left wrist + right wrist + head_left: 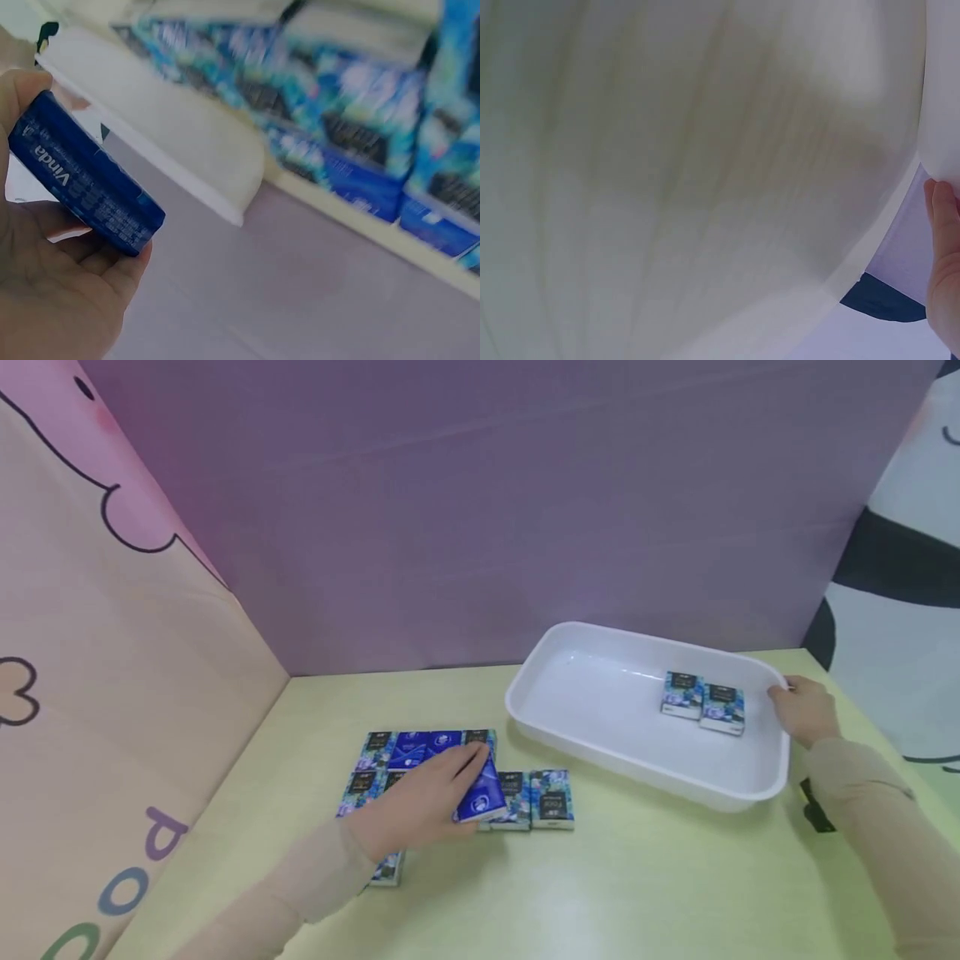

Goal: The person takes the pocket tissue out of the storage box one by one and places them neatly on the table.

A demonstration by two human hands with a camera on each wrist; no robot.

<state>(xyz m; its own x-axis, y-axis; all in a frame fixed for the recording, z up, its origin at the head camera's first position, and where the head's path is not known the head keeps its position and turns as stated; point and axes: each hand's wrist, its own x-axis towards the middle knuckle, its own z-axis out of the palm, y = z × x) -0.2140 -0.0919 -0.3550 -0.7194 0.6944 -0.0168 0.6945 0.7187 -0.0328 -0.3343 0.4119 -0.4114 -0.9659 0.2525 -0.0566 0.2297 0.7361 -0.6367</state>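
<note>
My left hand (412, 802) pinches a blue pack of tissues (483, 795) above other tissue packs on the table. In the left wrist view, "Vinda" shows on the side of this pack (86, 180), between thumb and fingers. Around and under that hand lie several flower-printed packs (551, 800) and blue packs (411, 750), partly hidden by the hand and forearm. At the right end of a white plastic tray (592, 693), my right hand (808, 714) grips the rim. Two flower-printed packs (682, 695) lie side by side in the tray.
The pale yellow table (600, 893) meets a purple backdrop (525, 527) behind the tray. A printed cartoon panel (112, 652) borders the left side. Some small black thing (816, 810) lies beside the right forearm, partly covered.
</note>
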